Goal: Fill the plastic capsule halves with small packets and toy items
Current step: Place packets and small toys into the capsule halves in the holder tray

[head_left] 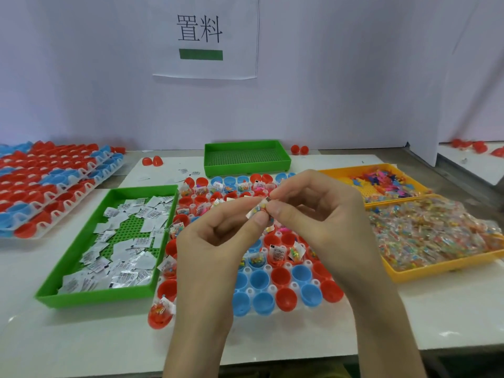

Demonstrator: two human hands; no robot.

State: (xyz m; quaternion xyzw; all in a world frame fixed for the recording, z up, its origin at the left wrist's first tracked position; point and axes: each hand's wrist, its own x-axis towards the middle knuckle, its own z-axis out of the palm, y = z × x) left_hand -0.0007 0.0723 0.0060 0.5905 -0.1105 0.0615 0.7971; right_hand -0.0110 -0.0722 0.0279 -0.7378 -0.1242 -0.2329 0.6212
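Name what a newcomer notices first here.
At centre, the left hand and right hand pinch a small clear packet of coloured bits. Beneath lie red and blue plastic capsule halves, with a green plastic tray of white sachets left, a yellow plastic tray of packets right.

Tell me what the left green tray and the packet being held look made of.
Green tray: likely rigid moulded plastic, matte, perforated grid floor. Packet, pinched between left hand and right hand: seemingly thin clear film, glossy, coloured bits showing through.

White table [436, 309] — green trays [92, 297], yellow trays [436, 270], capsule racks [272, 288], loose red halves [152, 161].
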